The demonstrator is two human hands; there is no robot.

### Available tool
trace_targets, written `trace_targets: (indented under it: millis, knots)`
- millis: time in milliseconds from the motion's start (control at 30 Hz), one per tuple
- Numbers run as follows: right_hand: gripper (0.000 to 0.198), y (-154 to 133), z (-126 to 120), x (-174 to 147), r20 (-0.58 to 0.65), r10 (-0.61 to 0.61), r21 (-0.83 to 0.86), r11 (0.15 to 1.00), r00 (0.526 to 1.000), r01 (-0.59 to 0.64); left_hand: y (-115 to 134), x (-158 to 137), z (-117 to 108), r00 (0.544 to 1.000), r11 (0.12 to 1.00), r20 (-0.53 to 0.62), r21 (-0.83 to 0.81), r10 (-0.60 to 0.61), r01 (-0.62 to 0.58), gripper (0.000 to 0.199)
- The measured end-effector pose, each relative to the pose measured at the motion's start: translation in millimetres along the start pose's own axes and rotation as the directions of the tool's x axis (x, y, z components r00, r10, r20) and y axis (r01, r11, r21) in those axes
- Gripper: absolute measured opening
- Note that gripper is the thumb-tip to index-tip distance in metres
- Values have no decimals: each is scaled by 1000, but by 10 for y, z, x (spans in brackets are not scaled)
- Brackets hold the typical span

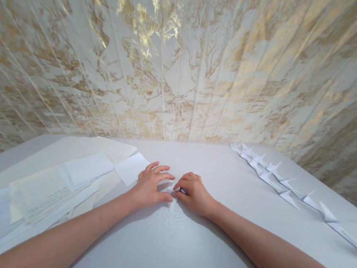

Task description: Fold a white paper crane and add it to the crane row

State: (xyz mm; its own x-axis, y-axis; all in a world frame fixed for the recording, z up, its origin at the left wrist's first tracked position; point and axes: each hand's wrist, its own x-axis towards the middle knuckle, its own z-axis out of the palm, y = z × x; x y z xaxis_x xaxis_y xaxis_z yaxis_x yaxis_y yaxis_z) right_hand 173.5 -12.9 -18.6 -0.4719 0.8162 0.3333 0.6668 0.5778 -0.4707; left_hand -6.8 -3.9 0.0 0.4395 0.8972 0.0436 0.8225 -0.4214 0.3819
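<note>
A small folded piece of white paper point(171, 203) lies on the table between my hands, partly hidden by the fingers. My right hand point(193, 193) pinches its upper right part between thumb and fingertips. From the other side, my left hand point(153, 185) reaches over with its fingers spread apart. The left thumb tip rests at the paper's edge; whether it presses on it I cannot tell. Off to the right stand several folded white paper cranes point(288, 198) in two slanting rows.
On the left, loose sheets and written pages point(48, 195) lie in an overlapping pile. A white paper square point(131, 168) sits just beyond my left hand. The pale table point(168, 254) meets a gold-patterned curtain point(181, 67) at its far edge.
</note>
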Motion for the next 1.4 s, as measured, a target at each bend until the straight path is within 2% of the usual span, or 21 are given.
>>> trace_targets:
  millis: [100,133,333,533,600,667,900,1067,1167,1300,1400]
  knots:
    - [3,12,8,2,2,-6,-1,1000,1000,6,-2,13,42,989,994,-136,-86,53,-65,8]
    - [3,17,11,3,3,-10,0,1000,1000,10,5,14,54,985,990,-158,-108,68,-85,4]
    - [3,43,32,8,-2,-22,12,1000,1000,22,41,13,74,986,977,-161,-195,50,-81,15]
    - [3,38,28,8,3,-14,10,1000,1000,14,-20,25,92,987,974,-141,-200,76,-103,27]
    - [2,36,22,6,6,-7,3,1000,1000,7,-18,23,96,989,980,-126,-170,82,-103,22]
    - [2,40,20,6,8,-8,-5,1000,1000,8,10,20,98,991,989,-114,-121,71,-84,5]
    - [7,25,25,12,9,-30,-47,998,999,31,124,58,126,990,993,-139,-115,8,-24,11]
    - [22,-11,28,17,-7,-31,-69,997,999,30,118,69,139,990,992,-143,-123,-10,-8,12]
    - [32,17,47,22,-19,-15,-13,1000,1000,14,126,59,129,990,991,-142,-132,-19,0,12]
    - [42,69,47,23,-50,61,160,986,997,-52,142,56,128,989,989,-144,-144,-44,23,12]
    - [39,63,24,14,-33,25,228,973,999,-16,130,52,144,987,987,-150,-158,-52,28,11]
